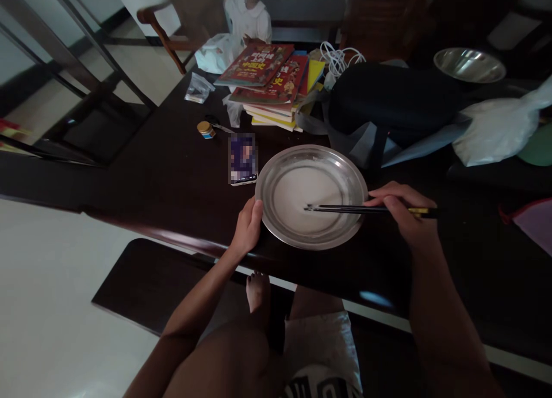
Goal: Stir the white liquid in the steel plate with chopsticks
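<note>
A round steel plate (276, 165) holding a pale liquid sits on the dark wooden table (164, 179) near its front edge. My left hand (248, 225) grips the plate's left rim. My right hand (403, 211) holds a pair of black chopsticks (345, 209) level, their tips resting in the liquid near the plate's middle.
A phone (242, 158) lies just left of the plate, with a small jar (206, 129) beyond it. A stack of books (271, 81), a dark bag (388, 102), a white plastic bag (500, 127) and a steel bowl (469, 64) crowd the far side. A person sits at the far end.
</note>
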A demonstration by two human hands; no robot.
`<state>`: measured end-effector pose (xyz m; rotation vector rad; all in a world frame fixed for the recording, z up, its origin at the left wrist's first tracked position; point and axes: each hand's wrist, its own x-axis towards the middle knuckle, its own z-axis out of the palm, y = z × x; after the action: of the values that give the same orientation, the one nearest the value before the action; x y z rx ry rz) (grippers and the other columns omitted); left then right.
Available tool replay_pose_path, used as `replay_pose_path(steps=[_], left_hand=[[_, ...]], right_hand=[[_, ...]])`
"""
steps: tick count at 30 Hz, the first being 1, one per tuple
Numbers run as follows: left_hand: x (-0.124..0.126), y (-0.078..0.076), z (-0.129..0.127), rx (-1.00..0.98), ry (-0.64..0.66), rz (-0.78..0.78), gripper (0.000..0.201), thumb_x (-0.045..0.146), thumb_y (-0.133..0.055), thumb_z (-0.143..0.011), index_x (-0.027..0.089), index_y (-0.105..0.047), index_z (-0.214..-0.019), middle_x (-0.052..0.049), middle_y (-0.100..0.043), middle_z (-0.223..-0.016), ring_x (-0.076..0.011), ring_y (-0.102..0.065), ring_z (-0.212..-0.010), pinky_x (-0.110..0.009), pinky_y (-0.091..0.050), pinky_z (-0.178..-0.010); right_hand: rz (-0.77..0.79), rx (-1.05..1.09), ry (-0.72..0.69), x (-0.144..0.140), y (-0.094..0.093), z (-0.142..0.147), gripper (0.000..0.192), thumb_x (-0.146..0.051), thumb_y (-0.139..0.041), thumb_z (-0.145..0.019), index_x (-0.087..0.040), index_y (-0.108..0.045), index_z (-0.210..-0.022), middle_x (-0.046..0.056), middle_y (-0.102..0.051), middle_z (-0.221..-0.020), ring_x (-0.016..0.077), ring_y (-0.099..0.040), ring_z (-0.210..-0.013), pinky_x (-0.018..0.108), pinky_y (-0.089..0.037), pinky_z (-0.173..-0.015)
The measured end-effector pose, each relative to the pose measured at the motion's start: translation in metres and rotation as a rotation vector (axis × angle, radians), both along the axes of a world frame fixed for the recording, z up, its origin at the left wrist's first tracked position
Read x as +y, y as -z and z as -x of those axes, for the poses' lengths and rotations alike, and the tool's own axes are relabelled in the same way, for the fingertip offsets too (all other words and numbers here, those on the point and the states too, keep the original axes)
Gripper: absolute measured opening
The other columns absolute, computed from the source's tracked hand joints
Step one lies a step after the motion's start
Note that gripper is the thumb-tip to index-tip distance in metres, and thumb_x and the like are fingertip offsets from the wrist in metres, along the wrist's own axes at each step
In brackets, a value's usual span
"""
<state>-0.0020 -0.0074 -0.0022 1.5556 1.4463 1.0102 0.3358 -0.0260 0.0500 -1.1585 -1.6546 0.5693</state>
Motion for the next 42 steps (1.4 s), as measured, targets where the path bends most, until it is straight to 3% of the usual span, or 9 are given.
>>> replay_pose_path(steps=[3,8,13,17,22,26,31,36,42], left_hand=[[-0.0003,-0.0006,-0.0004,0.000,-0.011,0.000,0.071,0.071,-0.035,-0.103,0.014,-0.072,-0.125,-0.016,-0.074,-0.134,-0.0313,-0.065,-0.131,-0.047,-0.046,-0.117],[0.0000,-0.0003,-0.0007,-0.010,-0.007,0.001,0.070,0.070,-0.036,-0.103,0.015,-0.073,-0.123,-0.016,-0.076,-0.131,-0.0304,-0.068,-0.125,-0.046,-0.048,-0.115],[0.0000,0.0003,-0.0005,-0.008,-0.022,0.008,0.070,0.070,-0.036,-0.102,0.014,-0.072,-0.124,-0.017,-0.075,-0.132,-0.0307,-0.066,-0.129,-0.046,-0.046,-0.116],[-0.0001,-0.0006,-0.0008,-0.006,-0.020,0.005,0.070,0.071,-0.037,-0.102,0.013,-0.073,-0.121,-0.016,-0.076,-0.129,-0.0303,-0.068,-0.125,-0.045,-0.049,-0.114],[0.0001,-0.0006,-0.0015,-0.005,-0.016,-0.002,0.073,0.073,-0.035,-0.101,0.015,-0.073,-0.122,-0.015,-0.076,-0.130,-0.0307,-0.067,-0.126,-0.045,-0.048,-0.114],[0.0002,0.0013,-0.0010,-0.006,-0.021,-0.002,0.073,0.074,-0.036,-0.101,0.014,-0.073,-0.123,-0.016,-0.075,-0.132,-0.0307,-0.067,-0.127,-0.045,-0.047,-0.115],[0.0009,0.0016,-0.0005,0.001,-0.015,0.001,0.075,0.073,-0.035,-0.101,0.012,-0.073,-0.122,-0.018,-0.076,-0.127,-0.0315,-0.069,-0.123,-0.046,-0.050,-0.112],[0.0012,0.0032,0.0002,0.000,-0.016,-0.009,0.073,0.072,-0.036,-0.102,0.013,-0.073,-0.122,-0.017,-0.076,-0.128,-0.0312,-0.069,-0.123,-0.046,-0.050,-0.113],[0.0011,0.0033,-0.0003,0.000,-0.012,-0.008,0.072,0.072,-0.035,-0.102,0.014,-0.073,-0.121,-0.016,-0.076,-0.129,-0.0305,-0.068,-0.124,-0.046,-0.049,-0.113]], right_hand=[[0.011,-0.082,-0.050,0.0007,0.0001,0.0007,0.018,-0.036,-0.063,-0.101,-0.034,-0.081,-0.102,0.003,-0.081,-0.090,0.0237,-0.073,-0.086,0.044,-0.059,-0.078],[-0.007,-0.001,0.047,0.0008,0.0011,-0.0005,0.019,-0.035,-0.062,-0.101,-0.034,-0.081,-0.103,0.002,-0.080,-0.084,0.0236,-0.073,-0.082,0.043,-0.059,-0.075],[-0.003,-0.076,-0.050,0.0009,-0.0006,0.0024,0.019,-0.034,-0.063,-0.101,-0.035,-0.082,-0.101,0.002,-0.081,-0.091,0.0236,-0.073,-0.086,0.043,-0.058,-0.079],[-0.024,-0.002,0.028,0.0014,-0.0002,0.0023,0.019,-0.032,-0.062,-0.101,-0.036,-0.081,-0.101,0.001,-0.081,-0.088,0.0240,-0.073,-0.086,0.043,-0.058,-0.079],[-0.002,-0.064,-0.055,0.0015,0.0007,0.0033,0.018,-0.034,-0.064,-0.100,-0.034,-0.082,-0.101,0.002,-0.081,-0.089,0.0242,-0.073,-0.085,0.044,-0.058,-0.078],[0.000,-0.003,0.040,0.0004,0.0022,0.0011,0.019,-0.032,-0.062,-0.102,-0.034,-0.081,-0.103,0.001,-0.081,-0.088,0.0241,-0.073,-0.086,0.043,-0.058,-0.079],[0.023,-0.035,-0.076,0.0002,0.0015,0.0015,0.018,-0.032,-0.064,-0.101,-0.036,-0.081,-0.103,0.001,-0.081,-0.090,0.0237,-0.073,-0.087,0.043,-0.059,-0.079],[0.006,0.013,0.017,-0.0003,0.0001,0.0012,0.019,-0.033,-0.063,-0.101,-0.034,-0.081,-0.103,0.001,-0.081,-0.084,0.0237,-0.073,-0.083,0.043,-0.058,-0.076],[-0.011,-0.057,-0.066,0.0011,0.0009,0.0015,0.018,-0.031,-0.063,-0.101,-0.034,-0.082,-0.101,0.001,-0.081,-0.092,0.0227,-0.073,-0.086,0.043,-0.059,-0.079]])
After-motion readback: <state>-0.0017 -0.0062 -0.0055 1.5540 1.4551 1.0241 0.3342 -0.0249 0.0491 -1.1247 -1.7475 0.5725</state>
